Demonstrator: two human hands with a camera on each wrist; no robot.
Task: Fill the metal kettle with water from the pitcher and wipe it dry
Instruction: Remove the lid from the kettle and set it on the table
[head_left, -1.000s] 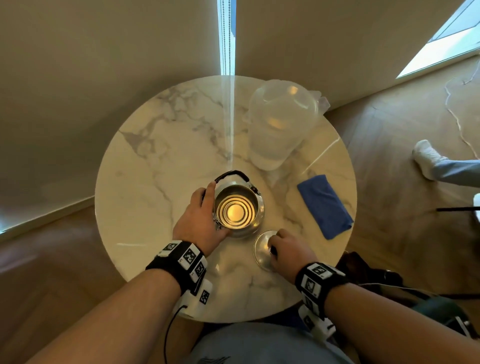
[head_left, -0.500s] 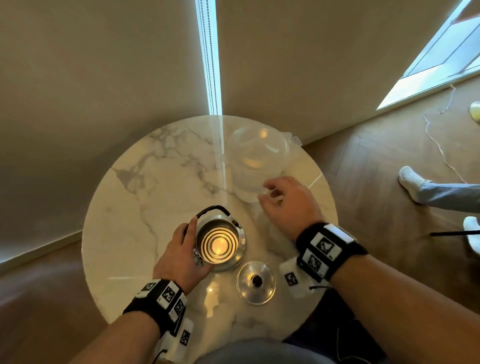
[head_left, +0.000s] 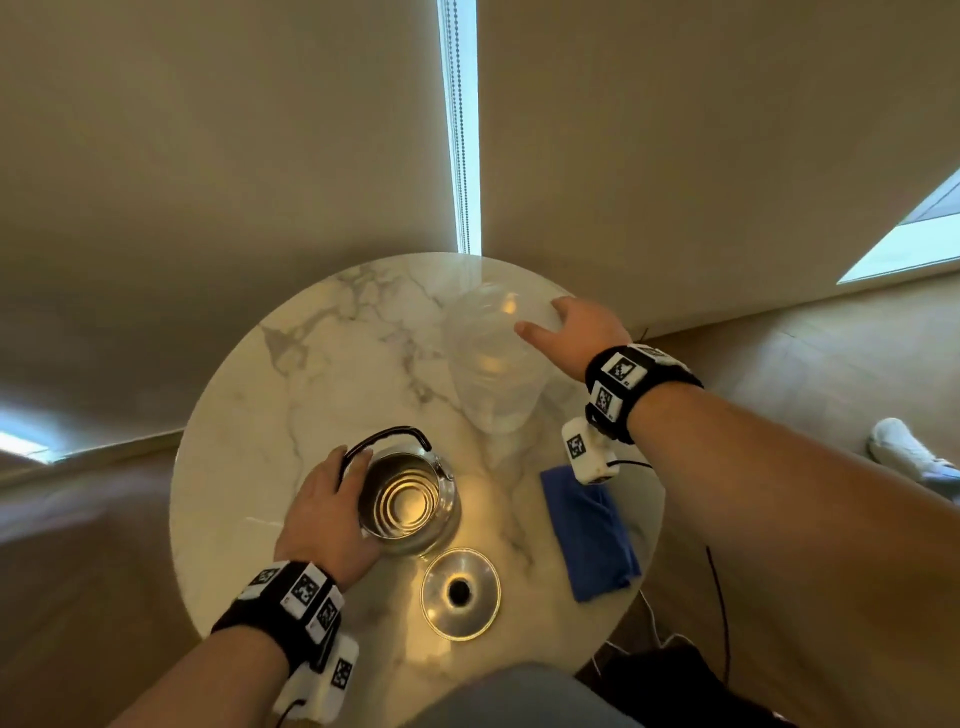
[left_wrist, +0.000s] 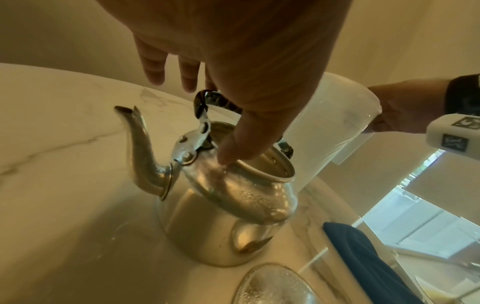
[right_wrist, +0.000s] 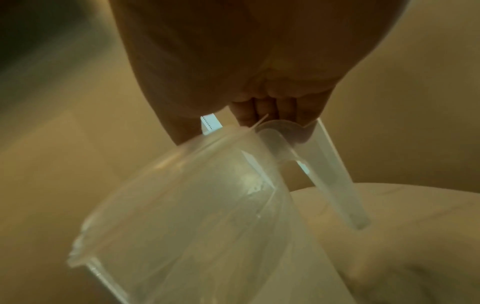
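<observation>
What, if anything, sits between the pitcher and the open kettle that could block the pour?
Nothing visible. The lid lies on the table nearer the person than the kettle, the blue cloth off to the right. Bare marble separates pitcher and kettle; only the raised kettle handle arches on that side.

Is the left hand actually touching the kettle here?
Touching. In the left wrist view, the left hand's thumb presses against the kettle's neck just below the open rim.
</observation>
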